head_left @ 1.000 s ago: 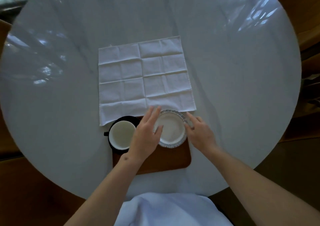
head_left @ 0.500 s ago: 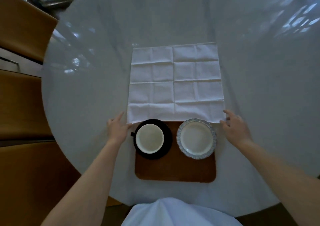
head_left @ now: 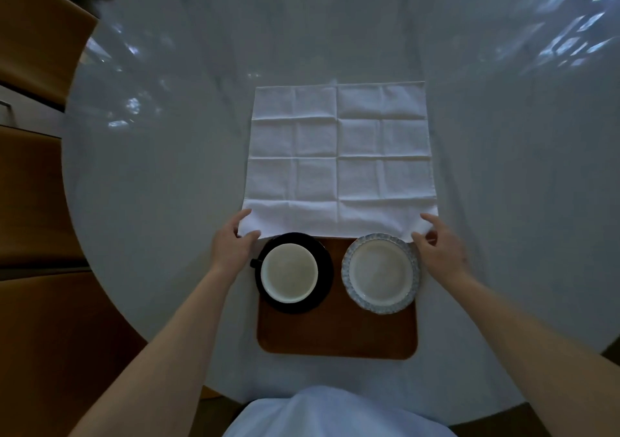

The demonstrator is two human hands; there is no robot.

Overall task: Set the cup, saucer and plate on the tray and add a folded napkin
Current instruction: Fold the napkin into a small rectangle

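L hand (head_left: 231, 247) pinches near-left corner of napkin (head_left: 339, 158), which lies unfolded on table (head_left: 151, 168) w/ near edge over tray (head_left: 337, 332). On tray: cup (head_left: 289, 273) on black saucer (head_left: 323, 268) at left, plate (head_left: 380, 273) at right. R hand (head_left: 441, 252) pinches near-right corner.

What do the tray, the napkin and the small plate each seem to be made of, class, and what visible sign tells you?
Tray: probably wood or wood-look laminate; even reddish-brown, matt surface, rounded corners.
Napkin: woven cloth, likely cotton or linen; white, with a grid of pressed fold creases.
Plate: glazed ceramic, it seems; pale smooth centre, scalloped blue-patterned rim.
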